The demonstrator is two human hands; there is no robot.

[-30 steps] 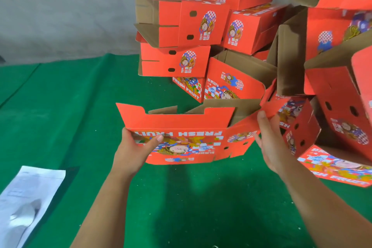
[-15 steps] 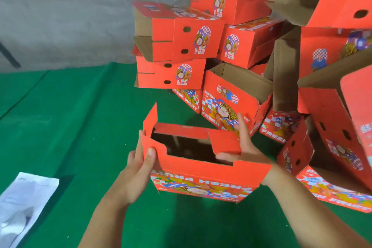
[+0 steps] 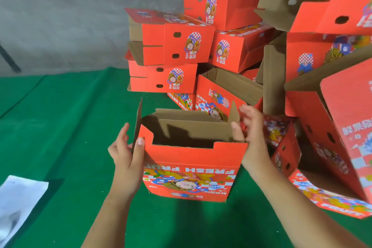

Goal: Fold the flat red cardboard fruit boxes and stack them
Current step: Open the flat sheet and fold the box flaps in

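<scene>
A red fruit box (image 3: pixel 191 167) stands opened into a rectangular tube on the green cloth, brown inside showing, with "FRESH FRUIT" printed upside down on its near face. My left hand (image 3: pixel 126 155) grips its left corner, thumb on the red front and fingers behind the raised left flap. My right hand (image 3: pixel 248 131) holds the right corner, thumb inside the box and fingers outside. Behind it rises a loose pile of folded red boxes (image 3: pixel 181 46).
Green cloth (image 3: pixel 60 127) covers the work surface. More folded boxes (image 3: pixel 332 117) lean and lie at the right, close to my right arm. A white paper sheet (image 3: pixel 18 201) lies at the lower left. A grey wall (image 3: pixel 60 16) stands behind.
The flat box has been opened from a sheet into a standing tube and turned upright. Both hands shifted to its top corners, and the view moved closer.
</scene>
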